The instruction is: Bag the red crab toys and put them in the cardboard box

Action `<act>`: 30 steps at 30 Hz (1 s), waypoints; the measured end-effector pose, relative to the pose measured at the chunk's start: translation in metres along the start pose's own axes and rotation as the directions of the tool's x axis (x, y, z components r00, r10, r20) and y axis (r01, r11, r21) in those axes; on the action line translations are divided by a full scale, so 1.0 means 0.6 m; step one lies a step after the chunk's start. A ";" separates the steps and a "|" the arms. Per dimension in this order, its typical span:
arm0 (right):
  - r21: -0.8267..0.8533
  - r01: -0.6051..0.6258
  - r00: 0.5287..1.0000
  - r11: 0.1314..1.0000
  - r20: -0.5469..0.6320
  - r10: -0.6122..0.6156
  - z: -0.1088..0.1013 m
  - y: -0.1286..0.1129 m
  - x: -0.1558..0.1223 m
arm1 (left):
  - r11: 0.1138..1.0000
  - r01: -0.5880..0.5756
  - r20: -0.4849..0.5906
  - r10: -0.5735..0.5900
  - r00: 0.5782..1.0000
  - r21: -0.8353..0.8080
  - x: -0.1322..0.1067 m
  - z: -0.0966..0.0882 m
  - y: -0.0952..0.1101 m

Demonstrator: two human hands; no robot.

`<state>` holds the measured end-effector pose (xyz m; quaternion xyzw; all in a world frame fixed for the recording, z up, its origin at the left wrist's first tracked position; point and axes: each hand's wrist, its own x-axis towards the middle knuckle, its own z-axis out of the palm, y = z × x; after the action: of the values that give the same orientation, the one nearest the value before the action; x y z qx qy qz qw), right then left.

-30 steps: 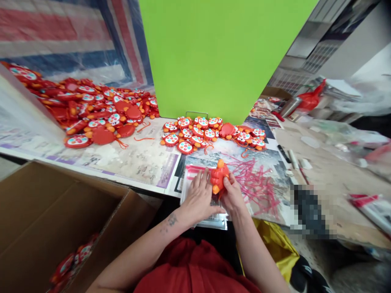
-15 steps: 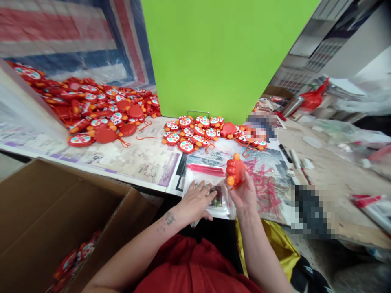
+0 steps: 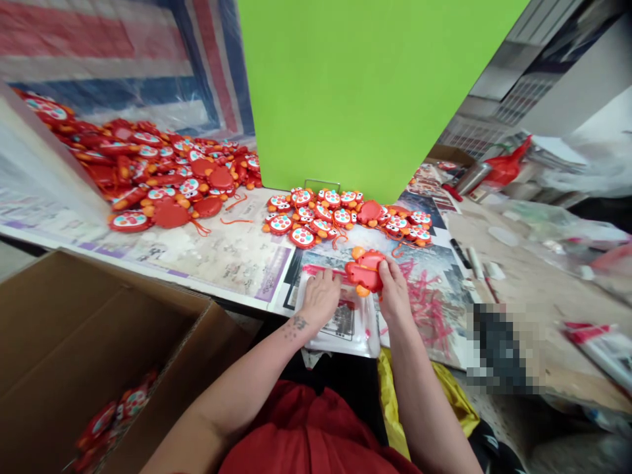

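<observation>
My right hand (image 3: 394, 289) grips a red crab-shaped toy (image 3: 364, 271) with orange ends by its side, its plain red back towards me. The toy hangs just above the upper right of a clear zip bag (image 3: 363, 339). That bag lies flat at the table's front edge, with a pink zip strip along its far side and printed matter showing through. My left hand (image 3: 320, 297) has its fingers curled at the zip strip and closed on the bag's edge; its fingertips are partly hidden.
Several crab toys (image 3: 323, 214) lie in rows before a green board (image 3: 375, 99). A big heap of them (image 3: 162, 178) is at the left. Pink strips (image 3: 427, 309) are scattered right of the bag. A cardboard box (image 3: 99, 316) stands at lower left, a pen (image 3: 460, 253) at right.
My left hand has moved from lying flat on the bag up to its zip edge, fingers now curled. My right hand has turned the toy and brought it left, over the bag.
</observation>
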<state>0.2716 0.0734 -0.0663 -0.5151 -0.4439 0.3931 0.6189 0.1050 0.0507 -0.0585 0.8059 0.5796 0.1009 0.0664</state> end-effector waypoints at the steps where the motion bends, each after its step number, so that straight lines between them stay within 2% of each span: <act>1: -0.035 0.026 1.000 0.999 0.002 -0.026 -0.001 0.000 0.006 | 1.000 -0.013 -0.009 0.013 1.000 0.008 0.001 0.003 0.000; 7: -0.147 0.106 0.994 0.983 0.041 -0.101 -0.003 -0.012 0.031 | 0.992 -0.115 -0.033 0.113 0.993 -0.047 0.000 0.011 -0.006; 15: -0.160 0.111 0.992 0.981 0.077 -0.100 0.007 -0.021 0.026 | 0.989 -0.141 -0.014 0.141 0.990 -0.051 0.016 0.015 -0.017; 23: -0.218 0.135 0.990 0.967 0.069 -0.122 -0.005 -0.014 0.038 | 0.985 -0.171 -0.064 0.169 0.983 -0.033 0.003 0.019 -0.016; 27: -0.250 0.206 0.972 0.946 0.163 -0.169 0.010 -0.015 0.043 | 0.961 -0.254 -0.090 0.245 0.965 -0.111 0.001 0.021 -0.026; 30: -0.243 0.197 0.955 0.950 0.265 -0.131 0.023 -0.013 0.051 | 0.944 -0.294 -0.146 0.273 0.951 -0.149 0.001 0.022 -0.033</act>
<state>0.2679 0.1050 -0.0531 -0.5021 -0.6075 0.3372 0.5149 0.0903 0.0575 -0.0758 0.8645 0.4500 0.2079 0.0832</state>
